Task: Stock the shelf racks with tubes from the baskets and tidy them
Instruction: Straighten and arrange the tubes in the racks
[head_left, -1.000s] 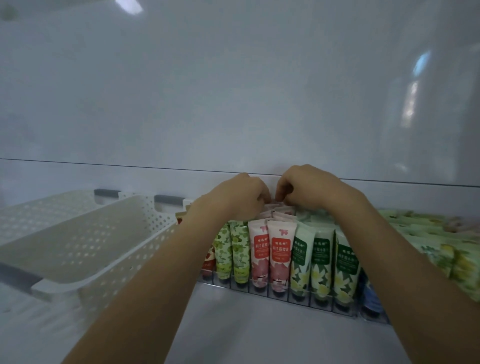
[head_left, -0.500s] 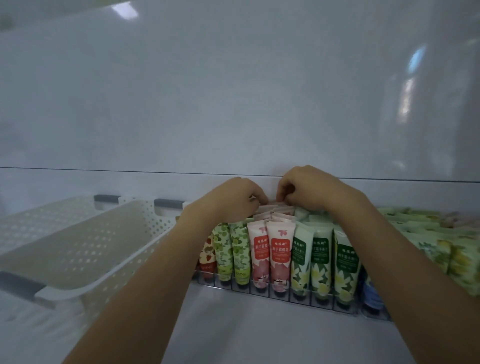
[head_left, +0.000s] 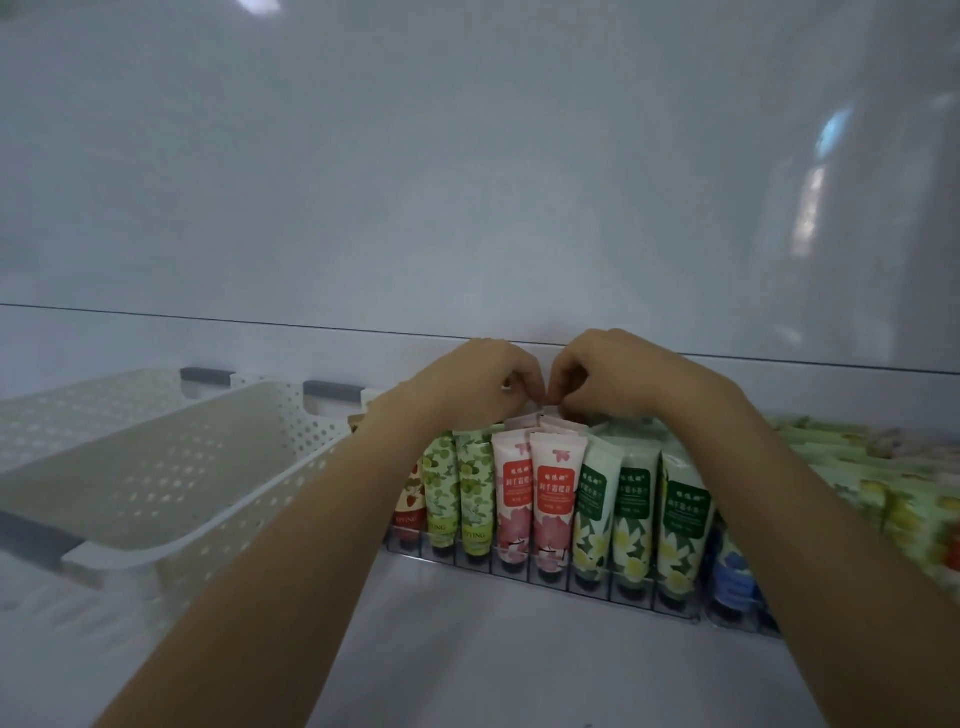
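Observation:
A clear shelf rack (head_left: 597, 595) holds rows of upright tubes: a red strawberry tube (head_left: 410, 501), light green tubes (head_left: 475, 493), pink flower tubes (head_left: 553, 499), green-and-white flower tubes (head_left: 636, 514) and a blue tube (head_left: 732, 577). My left hand (head_left: 478, 379) and my right hand (head_left: 608, 371) meet at the back of the pink rows, fingers curled and pinching the top edges of the rear pink tubes. What the fingertips grip is mostly hidden by the knuckles.
Two white perforated baskets (head_left: 171, 457) with grey handles stand at the left, and no tubes show inside them. More green and yellow tubes (head_left: 893, 493) fill the rack at the right. A white glossy wall (head_left: 467, 182) rises right behind the rack.
Both hands have drawn closer together over the rear pink tubes until their fingertips almost touch. The view has shifted slightly; the front tubes have not moved.

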